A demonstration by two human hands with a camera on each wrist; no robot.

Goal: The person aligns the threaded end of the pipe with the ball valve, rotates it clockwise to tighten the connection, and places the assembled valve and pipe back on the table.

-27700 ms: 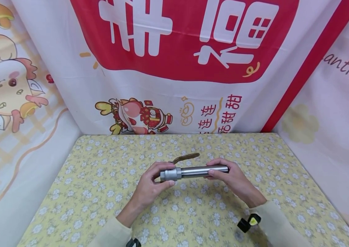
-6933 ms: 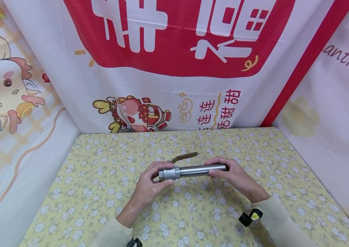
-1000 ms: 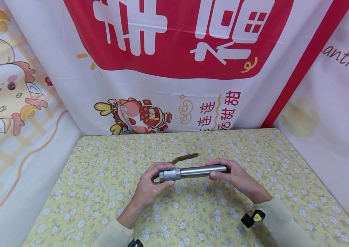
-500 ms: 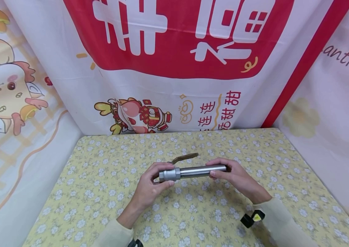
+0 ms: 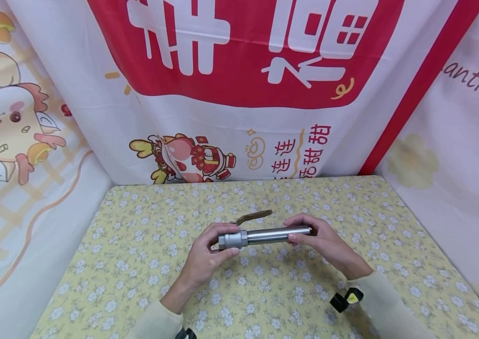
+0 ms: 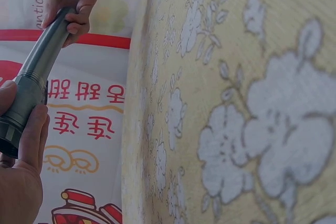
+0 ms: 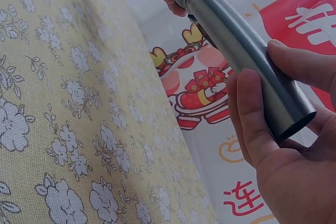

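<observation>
A grey metal ball valve [image 5: 233, 240] and a smooth steel pipe [image 5: 267, 235] are joined in one line above the table. My left hand [image 5: 203, 258] grips the valve body, thumb in front and fingers behind. The valve's brownish lever handle [image 5: 255, 216] points right, behind the pipe and roughly along it. My right hand [image 5: 326, 245] holds the pipe's far right end between thumb and fingers. In the right wrist view, the pipe's open end [image 7: 297, 127] shows between the thumb and fingers. In the left wrist view, the valve's hex end [image 6: 10, 132] is open and dark inside.
The table [image 5: 138, 212] wears a yellow floral cloth. A white printed curtain [image 5: 239, 141] with red patches hangs behind its back edge, and printed sheets [image 5: 447, 155] stand at both sides. Dark wrist devices [image 5: 347, 299] sit on the sleeves.
The valve and pipe stay joined and almost in place throughout. The right fingers and thumb shift slightly on the pipe's end. The left hand keeps the same hold on the valve.
</observation>
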